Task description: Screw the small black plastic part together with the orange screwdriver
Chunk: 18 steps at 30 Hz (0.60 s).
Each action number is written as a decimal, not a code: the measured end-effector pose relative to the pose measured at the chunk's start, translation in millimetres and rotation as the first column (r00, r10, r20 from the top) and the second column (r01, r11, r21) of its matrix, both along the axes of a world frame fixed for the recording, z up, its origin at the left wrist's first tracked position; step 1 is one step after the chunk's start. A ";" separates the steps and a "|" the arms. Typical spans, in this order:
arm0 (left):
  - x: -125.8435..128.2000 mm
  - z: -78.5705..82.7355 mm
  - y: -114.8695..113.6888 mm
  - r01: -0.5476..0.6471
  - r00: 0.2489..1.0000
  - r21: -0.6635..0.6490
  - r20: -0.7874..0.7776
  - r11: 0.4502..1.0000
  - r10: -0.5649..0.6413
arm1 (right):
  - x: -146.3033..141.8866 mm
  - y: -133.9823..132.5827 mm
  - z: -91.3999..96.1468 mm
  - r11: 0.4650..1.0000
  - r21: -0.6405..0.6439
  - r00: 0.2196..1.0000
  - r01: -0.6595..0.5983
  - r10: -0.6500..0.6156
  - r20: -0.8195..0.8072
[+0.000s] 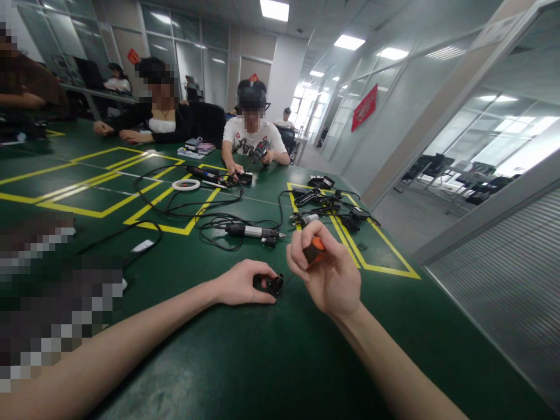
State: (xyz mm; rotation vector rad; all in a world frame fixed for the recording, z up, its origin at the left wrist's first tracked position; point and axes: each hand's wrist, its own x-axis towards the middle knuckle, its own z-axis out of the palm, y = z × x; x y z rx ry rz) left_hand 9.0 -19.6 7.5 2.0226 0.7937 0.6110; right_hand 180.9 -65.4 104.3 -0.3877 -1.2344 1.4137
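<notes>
My left hand [242, 283] rests on the green table [271, 361] with its fingers closed around a small black part [275, 284]. My right hand [326, 269] is curled round a screwdriver with an orange and black handle [314, 250]. The screwdriver's thin shaft slants down to the left toward the black part. The two hands are almost touching. Just behind them lies a black and silver rotary tool [254, 232] with its cable.
Black cables loop over yellow floor-tape markings [175, 228]. A white ring [186, 185] lies farther back. More tools and chargers [326, 207] are piled at the right. A person in a white shirt [251, 137] works opposite; others sit at the left. The table edge runs along the right.
</notes>
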 end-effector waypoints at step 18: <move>-0.2 -0.4 0.3 0.000 1.000 -0.008 -0.011 1.000 0.000 | -1.2 0.0 -0.2 1.000 0.002 1.000 0.017 -0.017 0.011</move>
